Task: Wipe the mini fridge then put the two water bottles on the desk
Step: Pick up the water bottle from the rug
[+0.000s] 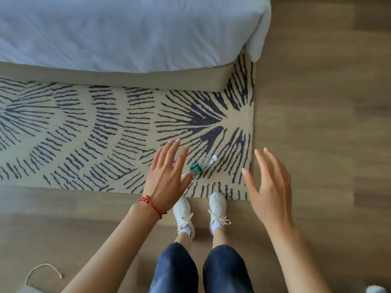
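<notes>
One clear water bottle (204, 164) with a green label and white cap lies on its side on the patterned rug, just ahead of my white shoes. My left hand (168, 178) hovers above its lower end with fingers spread, holding nothing and hiding part of the bottle. My right hand (268, 187) is held out to the right of the bottle, fingers apart and empty. No mini fridge, desk or second bottle is in view.
A bed (127, 32) with white sheets fills the top of the view, its beige base (118, 78) resting on the beige, dark-striped rug (84, 132). Wooden floor (317, 123) lies to the right and under my feet. A bag's rope handle (45, 269) shows at bottom left.
</notes>
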### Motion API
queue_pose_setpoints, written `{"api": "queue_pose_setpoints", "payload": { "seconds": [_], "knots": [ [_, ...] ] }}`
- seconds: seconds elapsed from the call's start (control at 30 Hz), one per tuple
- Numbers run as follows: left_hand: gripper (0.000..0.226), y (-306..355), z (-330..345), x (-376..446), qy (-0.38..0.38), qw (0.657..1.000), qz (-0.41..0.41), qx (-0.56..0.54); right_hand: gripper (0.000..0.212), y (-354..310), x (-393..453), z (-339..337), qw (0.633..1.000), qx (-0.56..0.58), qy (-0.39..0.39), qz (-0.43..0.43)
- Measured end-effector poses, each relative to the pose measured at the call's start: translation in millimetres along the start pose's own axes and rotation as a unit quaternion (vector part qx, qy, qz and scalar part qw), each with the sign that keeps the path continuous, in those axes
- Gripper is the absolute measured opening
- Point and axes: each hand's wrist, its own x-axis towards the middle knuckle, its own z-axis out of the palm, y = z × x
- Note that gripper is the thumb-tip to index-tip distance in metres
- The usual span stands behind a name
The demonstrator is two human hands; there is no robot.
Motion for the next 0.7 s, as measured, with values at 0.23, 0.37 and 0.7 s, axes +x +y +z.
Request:
{"api": "queue_pose_setpoints", "payload": {
  "seconds": [0.23,0.37,0.7],
  "knots": [
    [0.056,-35,116,57,-0.044,0.998,0.031,-0.011,0.047,66,11,91,0.996,0.009,0.016,0.082],
    [0.057,-55,189,80,-0.070,0.997,0.030,-0.011,0.048,100,10,146,0.995,0.019,0.014,0.097],
    [0.056,-105,352,131,-0.107,0.992,-0.016,-0.065,0.049,161,-16,275,0.992,0.012,-0.051,0.116]
  ]
}}
